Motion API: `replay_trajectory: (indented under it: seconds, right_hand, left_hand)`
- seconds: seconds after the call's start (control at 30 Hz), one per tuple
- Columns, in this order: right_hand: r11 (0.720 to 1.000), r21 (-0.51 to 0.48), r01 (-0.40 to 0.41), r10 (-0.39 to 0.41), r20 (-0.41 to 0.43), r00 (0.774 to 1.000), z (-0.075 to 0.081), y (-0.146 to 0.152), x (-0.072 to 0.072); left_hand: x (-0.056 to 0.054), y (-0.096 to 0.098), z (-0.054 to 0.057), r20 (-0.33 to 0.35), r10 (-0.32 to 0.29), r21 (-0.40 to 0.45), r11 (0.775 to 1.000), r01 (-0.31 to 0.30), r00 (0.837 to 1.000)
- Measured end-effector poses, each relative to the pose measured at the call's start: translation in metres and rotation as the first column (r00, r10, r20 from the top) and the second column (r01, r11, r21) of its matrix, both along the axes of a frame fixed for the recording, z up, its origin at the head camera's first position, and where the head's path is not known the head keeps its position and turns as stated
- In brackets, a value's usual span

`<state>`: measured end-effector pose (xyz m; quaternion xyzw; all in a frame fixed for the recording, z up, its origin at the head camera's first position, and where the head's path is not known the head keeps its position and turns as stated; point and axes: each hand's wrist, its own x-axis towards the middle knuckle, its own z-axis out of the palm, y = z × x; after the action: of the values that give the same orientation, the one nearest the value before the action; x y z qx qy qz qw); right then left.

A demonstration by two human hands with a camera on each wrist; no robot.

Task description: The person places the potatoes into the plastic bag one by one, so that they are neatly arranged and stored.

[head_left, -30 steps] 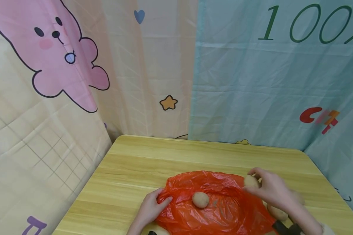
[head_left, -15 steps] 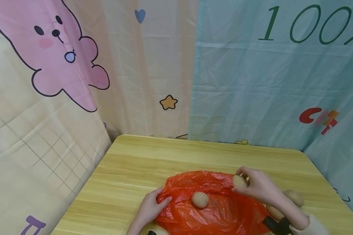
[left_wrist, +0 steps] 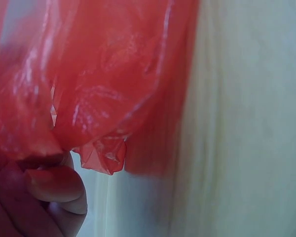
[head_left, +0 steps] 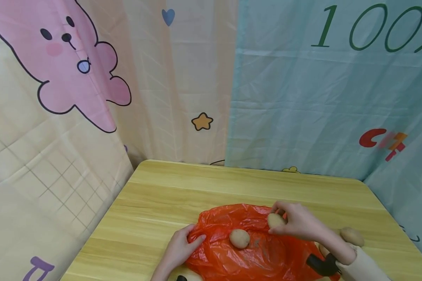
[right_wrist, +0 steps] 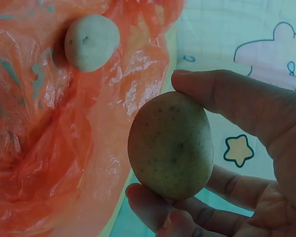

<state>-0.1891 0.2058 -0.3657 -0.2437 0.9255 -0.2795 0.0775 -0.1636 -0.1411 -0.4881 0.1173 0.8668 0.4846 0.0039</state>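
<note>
A thin red plastic bag lies spread out near the front of the table. At its left edge my left hand grips the gathered plastic, and in the left wrist view the curled fingers hold a fold of it. One potato rests on the bag's middle. Over the far right part of the bag, my right hand pinches another potato between thumb and fingers. That held potato is oval, tan and speckled with dark spots.
Right of the bag, partly behind my right forearm, lie further potatoes. The light wooden table reaches back to printed curtains, which hang along its far edge and sides. A dark wrist mount sits at my right sleeve.
My right hand has carried its potato leftward, from the bag's right edge to over the bag. The left hand and the potato on the bag have stayed in place.
</note>
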Motion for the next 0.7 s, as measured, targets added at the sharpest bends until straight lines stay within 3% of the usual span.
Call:
replay_trajectory:
  seconds: [0.7]
  right_hand:
    - [0.982,-0.021,-0.189,0.190,0.052,0.980,-0.026,-0.018,-0.015]
  left_hand:
    - [-0.001,0.000,-0.001,0.016,0.002,0.003,1.000,-0.002,1.000]
